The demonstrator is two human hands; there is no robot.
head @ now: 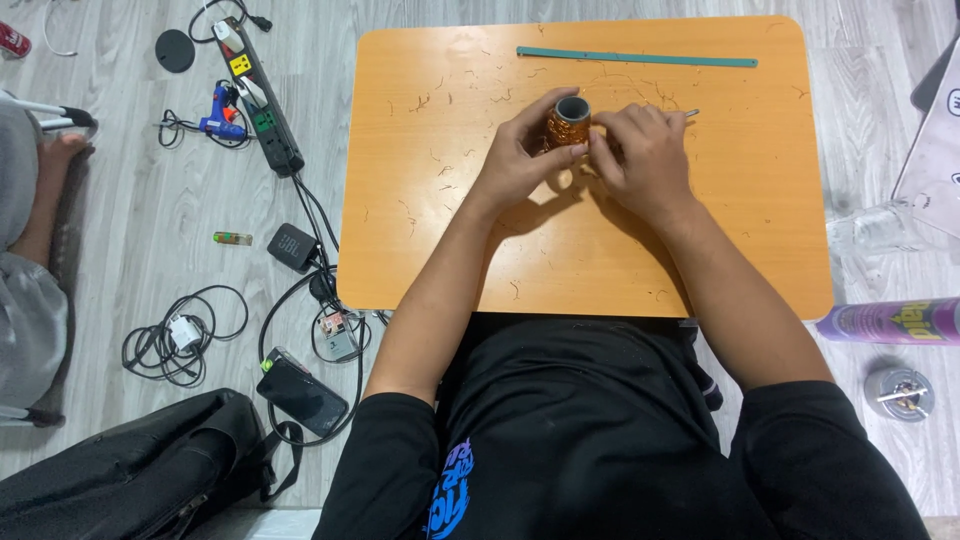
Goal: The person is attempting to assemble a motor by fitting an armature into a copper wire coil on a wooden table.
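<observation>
A short grey tube wrapped in shiny orange-copper material (567,124) stands upright on the orange tabletop (440,230). My left hand (520,155) grips it from the left, thumb and fingers around its side. My right hand (645,160) presses against its right side, fingers curled; a thin metal tip (691,113) sticks out past the knuckles. Whether that hand grips the tube or the tool is unclear.
A long teal strip (636,57) lies near the table's far edge. On the floor to the left lie a power strip (260,95), a blue glue gun (220,112), cables, a phone (302,392) and a black bag (130,470). A purple spray can (890,322) lies right.
</observation>
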